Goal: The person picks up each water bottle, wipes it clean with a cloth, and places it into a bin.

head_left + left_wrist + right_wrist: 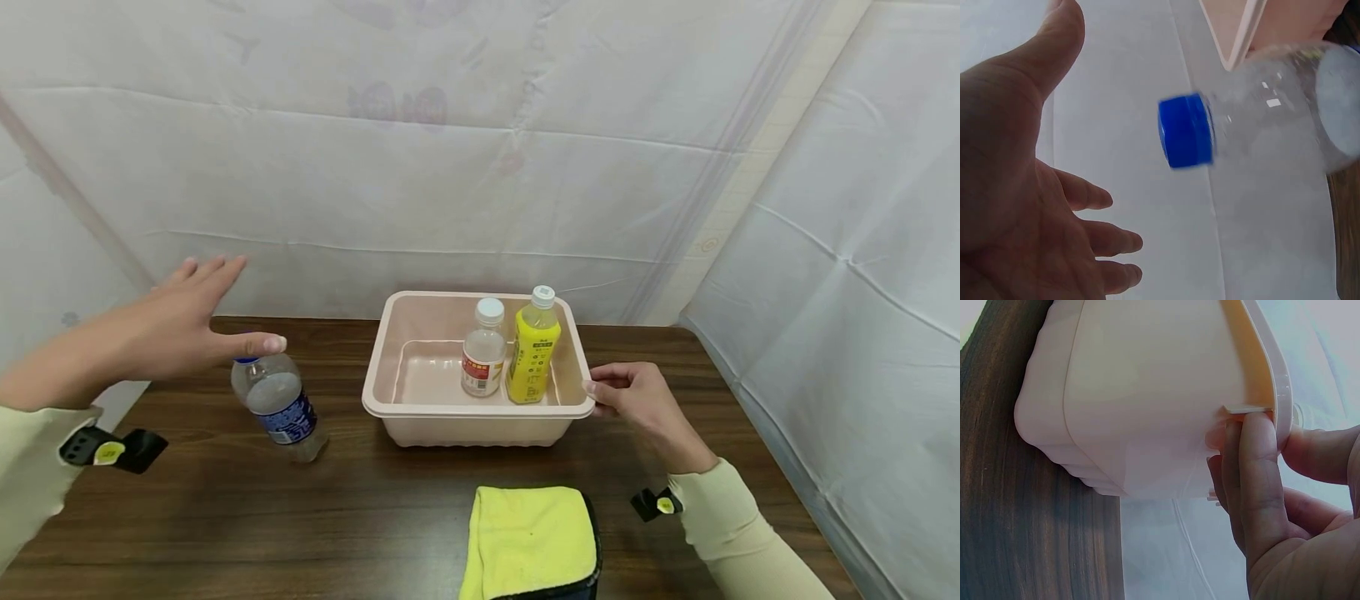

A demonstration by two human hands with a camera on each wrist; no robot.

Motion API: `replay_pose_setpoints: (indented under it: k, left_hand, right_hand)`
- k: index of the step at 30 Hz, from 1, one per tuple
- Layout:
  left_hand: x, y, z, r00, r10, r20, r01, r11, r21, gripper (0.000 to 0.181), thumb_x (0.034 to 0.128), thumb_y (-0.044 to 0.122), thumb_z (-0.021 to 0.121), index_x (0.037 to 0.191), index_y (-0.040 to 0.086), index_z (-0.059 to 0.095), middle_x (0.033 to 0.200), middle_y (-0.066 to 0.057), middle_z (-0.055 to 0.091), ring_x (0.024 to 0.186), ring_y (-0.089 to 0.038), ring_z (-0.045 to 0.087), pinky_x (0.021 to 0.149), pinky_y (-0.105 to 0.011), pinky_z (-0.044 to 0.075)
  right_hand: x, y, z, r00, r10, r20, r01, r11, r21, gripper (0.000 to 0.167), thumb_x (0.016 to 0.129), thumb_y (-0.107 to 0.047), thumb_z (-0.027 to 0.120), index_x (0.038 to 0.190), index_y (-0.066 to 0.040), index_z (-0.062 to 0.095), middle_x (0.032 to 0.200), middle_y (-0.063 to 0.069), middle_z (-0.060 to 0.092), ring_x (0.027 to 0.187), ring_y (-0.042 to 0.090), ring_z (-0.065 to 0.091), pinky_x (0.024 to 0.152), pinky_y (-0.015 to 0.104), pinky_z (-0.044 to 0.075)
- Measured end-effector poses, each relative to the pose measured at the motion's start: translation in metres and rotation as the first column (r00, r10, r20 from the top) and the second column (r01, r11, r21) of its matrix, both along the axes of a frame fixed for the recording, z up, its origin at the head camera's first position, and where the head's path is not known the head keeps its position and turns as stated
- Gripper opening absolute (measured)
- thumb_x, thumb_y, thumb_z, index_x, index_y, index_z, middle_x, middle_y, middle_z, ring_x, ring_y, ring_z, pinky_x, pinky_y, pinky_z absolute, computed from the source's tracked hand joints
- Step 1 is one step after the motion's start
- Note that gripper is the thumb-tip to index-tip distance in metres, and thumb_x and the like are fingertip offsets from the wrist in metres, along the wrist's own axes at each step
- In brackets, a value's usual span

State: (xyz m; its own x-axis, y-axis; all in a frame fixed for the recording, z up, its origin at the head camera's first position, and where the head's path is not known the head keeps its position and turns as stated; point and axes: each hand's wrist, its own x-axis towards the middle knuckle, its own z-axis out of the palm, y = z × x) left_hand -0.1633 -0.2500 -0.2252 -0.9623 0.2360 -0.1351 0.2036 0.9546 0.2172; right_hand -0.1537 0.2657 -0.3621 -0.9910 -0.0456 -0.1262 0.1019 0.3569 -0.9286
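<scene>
A pale pink plastic basin [465, 429] stands on the wooden table, with two bottles upright inside. One is a clear bottle [483, 354] with a white cap and red label; beside it is a yellow-labelled bottle [534, 346]. My right hand [637, 404] grips the basin's right rim, thumb on top and fingers curled beneath, as the right wrist view shows. On the left, a clear bottle with a blue label [281, 408] leans on the table, its blue cap [1186, 130] plain in the left wrist view. Near that cap, my left hand [176, 321] is spread, apart from the bottle.
A folded yellow cloth [532, 537] with a dark edge lies on the table [360, 517] in front of the basin. White sheeting [450, 192] hangs behind the table and along its right side.
</scene>
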Motion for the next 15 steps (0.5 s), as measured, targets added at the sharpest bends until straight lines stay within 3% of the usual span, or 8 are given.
replay_pose_setpoints:
  k: [9, 15]
  left_hand:
    - [0.011, -0.025, -0.013, 1.000, -0.006, 0.013, 0.005, 0.999, 0.047, 0.125, 0.0937, 0.056, 0.072, 0.162, -0.005, -0.012, 0.163, -0.045, -0.008, 0.147, -0.069, -0.015, 0.110, -0.087, 0.009]
    - [0.013, -0.040, -0.039, 0.999, -0.024, 0.034, 0.019, 0.990, 0.137, 0.127, 0.0915, 0.048, 0.078, 0.161, -0.010, -0.012, 0.163, -0.046, -0.005, 0.148, -0.069, -0.008, 0.113, -0.085, 0.008]
  right_hand:
    - [0.000, 0.000, 0.000, 1.000, -0.002, 0.000, 0.002, 1.000, 0.012, 0.034, 0.100, -0.005, 0.068, 0.127, 0.015, 0.064, 0.115, 0.031, 0.072, 0.079, 0.007, 0.071, 0.074, 0.028, 0.065]
    - [0.001, 0.002, 0.001, 1.000, -0.001, 0.003, 0.001, 1.000, 0.030, 0.035, 0.101, -0.008, 0.068, 0.128, 0.013, 0.065, 0.119, 0.030, 0.071, 0.082, 0.009, 0.072, 0.078, 0.032, 0.065]
